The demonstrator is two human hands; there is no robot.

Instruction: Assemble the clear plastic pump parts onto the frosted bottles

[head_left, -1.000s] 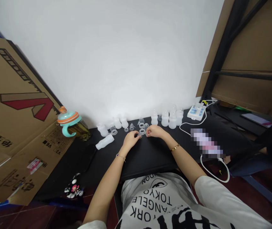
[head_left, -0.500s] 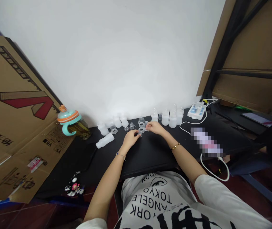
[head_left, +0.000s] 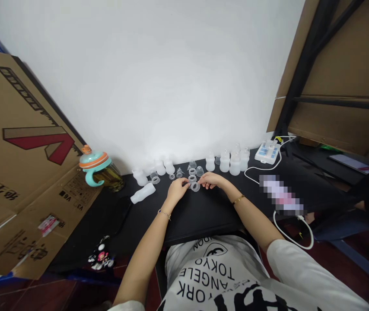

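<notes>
**Small, slippery parts with little room around your fingers**

Your left hand is curled downward, its fingers half closed, while your right hand comes in from the other side with its fingers loosely bent. Between them sits a clear silicone ring, right against your right fingertips. From this view, you can't tell whether either hand has hold of it or is only touching it.

Two similar rings lie just beyond it, close to a clear funnel cup, so a careless pinch could catch the wrong piece or nudge the row out of place. Soft, light silicone may also slip from a loose grip and skid across the black tabletop, perhaps over its near edge.

Farther back, the upright translucent bottles look easy to tip if your right wrist swings forward. On the left, a bottle lying on its side could roll if bumped. A wide reach right could also snag the white cable from the control unit.
</notes>
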